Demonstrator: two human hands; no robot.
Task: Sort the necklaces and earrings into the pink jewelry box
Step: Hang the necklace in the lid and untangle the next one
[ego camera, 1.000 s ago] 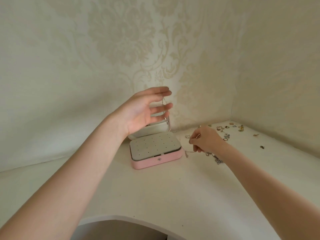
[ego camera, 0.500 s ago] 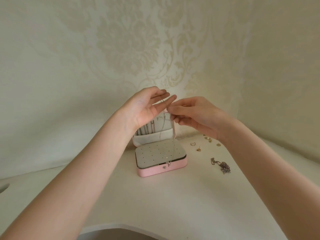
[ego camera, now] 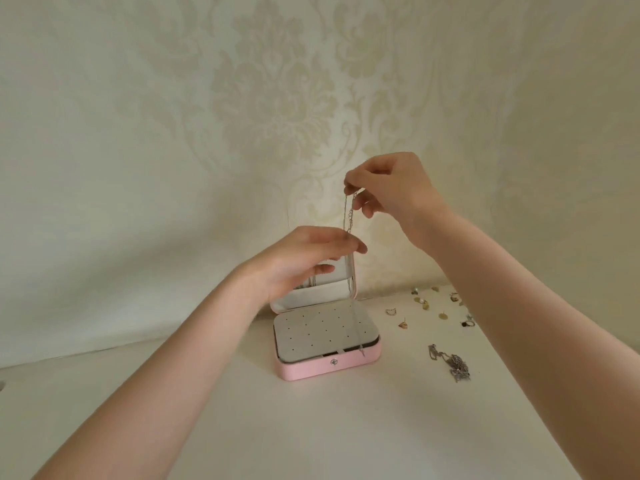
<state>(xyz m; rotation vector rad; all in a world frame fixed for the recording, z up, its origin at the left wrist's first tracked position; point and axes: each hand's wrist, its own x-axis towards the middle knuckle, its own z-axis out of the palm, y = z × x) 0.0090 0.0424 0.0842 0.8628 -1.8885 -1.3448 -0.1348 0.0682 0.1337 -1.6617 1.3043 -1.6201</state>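
The pink jewelry box (ego camera: 329,370) stands open on the white table, its grey earring panel dotted with holes and its lid upright behind. My right hand (ego camera: 391,192) pinches the top of a thin silver necklace (ego camera: 347,216), which hangs straight down to the box's front edge. My left hand (ego camera: 304,258) is lower, in front of the lid, with its fingertips at the chain. Whether they pinch it is not clear. Other chains hang inside the lid, partly hidden by my left hand.
Another silver necklace (ego camera: 453,367) lies in a heap to the right of the box. Several small earrings (ego camera: 424,304) are scattered further back right, near the wall corner. Patterned wallpaper rises close behind the box.
My right hand rose from level with the left to well above it, drawing the necklace taut upwards. My left hand dropped slightly and stayed by the lid.
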